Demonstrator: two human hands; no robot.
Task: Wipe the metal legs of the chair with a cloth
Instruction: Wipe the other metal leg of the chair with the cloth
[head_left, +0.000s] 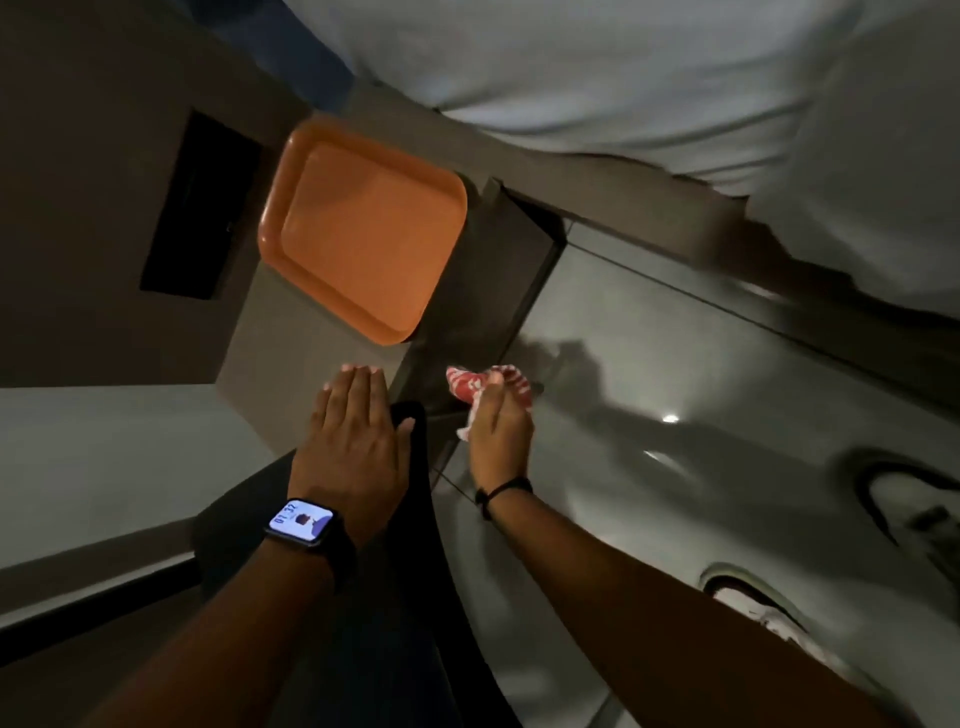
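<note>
The scene is dim and the view is tilted. My right hand (498, 431) grips a bunched red-and-white cloth (485, 387) and presses it against a dark upright surface just above the glossy floor. My left hand (358, 431), with a lit watch on its wrist, lies flat with straight fingers on a pale surface, its thumb over the edge of a black chair part (415, 483) that runs down between my arms. No metal chair leg is clear enough to make out.
An orange plastic tray (363, 228) lies on a pale block above my hands. A dark opening (200, 208) is to its left. Two white shoes (914, 506) (758, 610) stand on the grey tiled floor (675, 364) at right. My white shirt (623, 67) fills the top.
</note>
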